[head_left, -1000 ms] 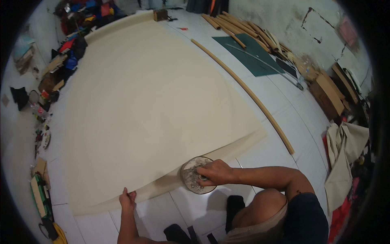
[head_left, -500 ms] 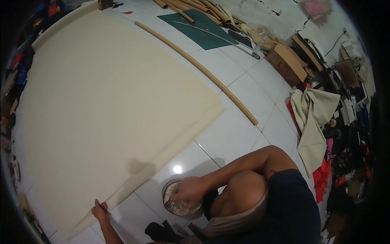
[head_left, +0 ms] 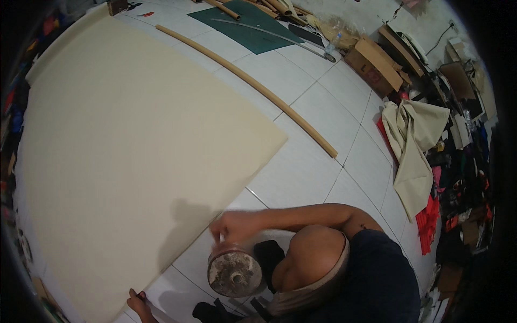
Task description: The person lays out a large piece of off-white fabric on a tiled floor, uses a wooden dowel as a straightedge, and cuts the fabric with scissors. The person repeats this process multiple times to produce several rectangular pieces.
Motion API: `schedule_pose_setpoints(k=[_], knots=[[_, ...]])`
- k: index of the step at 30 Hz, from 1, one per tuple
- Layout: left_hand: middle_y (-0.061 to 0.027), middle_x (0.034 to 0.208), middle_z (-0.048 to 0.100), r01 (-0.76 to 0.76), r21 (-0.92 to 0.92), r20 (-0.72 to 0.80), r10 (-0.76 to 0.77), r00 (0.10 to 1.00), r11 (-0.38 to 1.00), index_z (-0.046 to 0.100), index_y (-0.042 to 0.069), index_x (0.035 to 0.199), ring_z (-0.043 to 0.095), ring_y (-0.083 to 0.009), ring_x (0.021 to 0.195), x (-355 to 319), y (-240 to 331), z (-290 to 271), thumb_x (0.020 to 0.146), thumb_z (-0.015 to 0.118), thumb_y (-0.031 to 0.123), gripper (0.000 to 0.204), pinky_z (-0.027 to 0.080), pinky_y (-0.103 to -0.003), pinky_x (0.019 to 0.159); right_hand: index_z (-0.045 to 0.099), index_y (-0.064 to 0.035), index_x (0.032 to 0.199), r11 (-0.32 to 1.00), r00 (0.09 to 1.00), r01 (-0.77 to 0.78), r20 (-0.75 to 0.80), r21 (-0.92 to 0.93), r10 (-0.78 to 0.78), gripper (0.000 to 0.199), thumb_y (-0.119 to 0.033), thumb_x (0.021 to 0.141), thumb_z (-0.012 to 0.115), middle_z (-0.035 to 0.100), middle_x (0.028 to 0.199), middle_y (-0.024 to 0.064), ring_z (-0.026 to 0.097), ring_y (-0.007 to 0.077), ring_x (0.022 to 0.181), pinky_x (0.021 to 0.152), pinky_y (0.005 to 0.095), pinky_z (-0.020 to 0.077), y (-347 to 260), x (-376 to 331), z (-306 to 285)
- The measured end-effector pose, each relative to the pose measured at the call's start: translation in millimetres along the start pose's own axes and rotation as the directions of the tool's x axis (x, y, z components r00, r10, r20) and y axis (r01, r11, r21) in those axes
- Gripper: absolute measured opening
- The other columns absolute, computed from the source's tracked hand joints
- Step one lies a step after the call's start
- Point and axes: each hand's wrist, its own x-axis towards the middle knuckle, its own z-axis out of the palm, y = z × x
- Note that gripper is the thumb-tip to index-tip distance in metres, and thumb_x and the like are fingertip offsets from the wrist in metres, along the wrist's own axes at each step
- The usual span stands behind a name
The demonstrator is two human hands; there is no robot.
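Note:
A large cream sheet (head_left: 134, 145) lies spread across the tiled floor on the left. At its near edge my left hand (head_left: 140, 306) is closed, thumb on top, pinching the material. My right hand (head_left: 235, 226) is blurred by motion at the far rim of a round, stained grey-brown object (head_left: 235, 274) with a small raised ring on its top. This hand is also close to the sheet's edge; its fingers are too smeared to tell what they grip. The round object stands on the floor in front of my bent knee.
A long cardboard tube (head_left: 253, 89) lies beyond the sheet. A green cutting mat (head_left: 253, 32) with a thin metal rod is at the back. Cardboard boxes (head_left: 374, 67), a crumpled beige cloth (head_left: 412, 151) and red material (head_left: 428, 226) line the right side.
My right hand has moved off the top of the round object to its far rim, by the sheet. The sheet's near edge, lifted and creased before, lies flatter. The view has shifted slightly.

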Motion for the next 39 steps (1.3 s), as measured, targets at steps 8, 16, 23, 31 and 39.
schedule_pose_setpoints(k=[8, 16, 23, 31, 39], knots=[[-0.0071, 0.057, 0.051, -0.053, 0.076, -0.03, 0.056, 0.998, 0.996, 0.044, 0.003, 0.067, 0.045, -0.0158, 0.045, 2, -4, 5, 0.091, 0.059, 0.024, 0.035, 0.036, -0.03, 0.043, 0.064, -0.0033, 0.099, 0.826, -0.018, -0.504, -0.96, 0.251, 0.28, 0.025, -0.028, 0.095, 0.059, 0.069, 0.091, 0.0132, 0.067, 0.0248, 0.085, 0.077, 0.0371, 0.0513, 246, -90, -164], [-0.0044, 0.055, 0.046, -0.053, 0.075, -0.073, 0.058, 0.996, 0.996, 0.038, 0.008, 0.065, 0.044, -0.015, 0.045, 14, -15, -18, 0.09, 0.061, 0.024, 0.038, 0.034, -0.03, 0.042, 0.066, -0.0065, 0.116, 0.654, 0.115, -0.745, -0.942, 0.128, 0.316, 0.037, -0.033, 0.092, 0.059, 0.067, 0.111, 0.0173, 0.064, 0.0335, 0.103, 0.09, 0.0431, 0.0495, 275, -116, -211], [-0.0046, 0.054, 0.047, -0.05, 0.077, -0.129, 0.06, 0.99, 0.996, 0.039, 0.009, 0.063, 0.043, -0.0145, 0.043, -14, 2, 16, 0.09, 0.062, 0.029, 0.041, 0.033, -0.029, 0.041, 0.07, -0.0094, 0.113, 0.478, 0.177, -0.875, -0.869, 0.076, 0.463, 0.042, -0.044, 0.09, 0.06, 0.066, 0.115, 0.0158, 0.062, 0.0324, 0.11, 0.092, 0.0482, 0.0468, 256, -92, -212], [-0.0079, 0.068, 0.06, 0.049, -0.005, 0.062, -0.048, 0.997, 0.999, 0.06, 0.0, 0.082, 0.053, -0.0162, 0.053, -9, -11, -28, 0.092, 0.062, 0.034, 0.036, 0.041, -0.03, 0.048, 0.071, -0.012, 0.108, 0.423, 0.202, -0.906, -0.854, 0.023, 0.479, 0.038, -0.043, 0.09, 0.057, 0.067, 0.115, 0.0124, 0.062, 0.032, 0.11, 0.094, 0.0528, 0.0432, 271, -59, -223], [-0.0118, 0.07, 0.056, 0.066, -0.039, -0.34, -0.076, 0.937, 0.997, 0.051, -0.007, 0.08, 0.052, -0.0208, 0.052, 13, 3, -47, 0.087, 0.072, 0.034, 0.046, 0.048, -0.039, 0.047, 0.068, 0.0038, 0.101, 0.539, 0.447, -0.809, -0.841, -0.234, 0.306, 0.039, -0.032, 0.094, 0.056, 0.07, 0.094, 0.0219, 0.066, 0.0374, 0.088, 0.079, 0.0447, 0.0504, 329, -92, -232]])
